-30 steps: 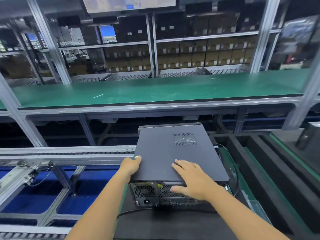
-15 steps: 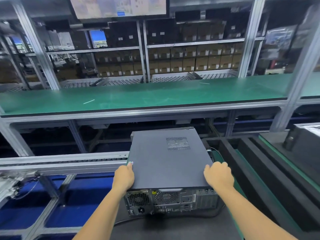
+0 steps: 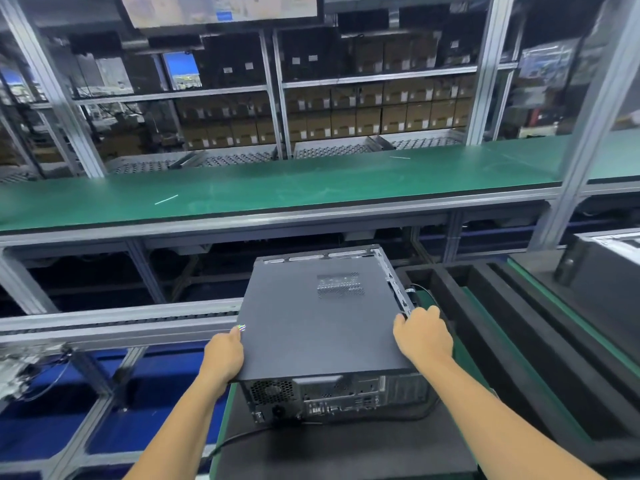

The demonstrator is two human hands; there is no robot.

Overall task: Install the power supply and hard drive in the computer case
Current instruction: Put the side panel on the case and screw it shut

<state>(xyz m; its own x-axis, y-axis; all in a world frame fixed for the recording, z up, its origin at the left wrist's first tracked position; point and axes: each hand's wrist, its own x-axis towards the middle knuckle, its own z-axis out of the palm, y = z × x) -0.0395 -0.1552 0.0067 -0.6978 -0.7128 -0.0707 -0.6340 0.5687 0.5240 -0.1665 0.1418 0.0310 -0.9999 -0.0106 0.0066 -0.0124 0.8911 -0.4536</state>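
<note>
The left hand (image 3: 223, 353) grips the left edge of the side panel (image 3: 322, 320), near its back corner, with the fingers curled under the edge and the thumb lying along the top. The right hand (image 3: 423, 336) grips the panel's right edge, its fingers curled over and down the side, out of sight below the rim. Both hands are closed round the panel.

The panel is a flat, dark grey sheet with a small square patch of vent holes toward its far right. It sits on top of the computer case (image 3: 339, 396), skewed slightly so that the case's metal frame shows along the far edge and the right side.

The case lies on its side on a black mat (image 3: 346, 452) at the near end of the workstation, back face toward the person, showing a round fan grille, ports and a power socket. A black cable (image 3: 239, 439) trails from the back across the mat.
</note>
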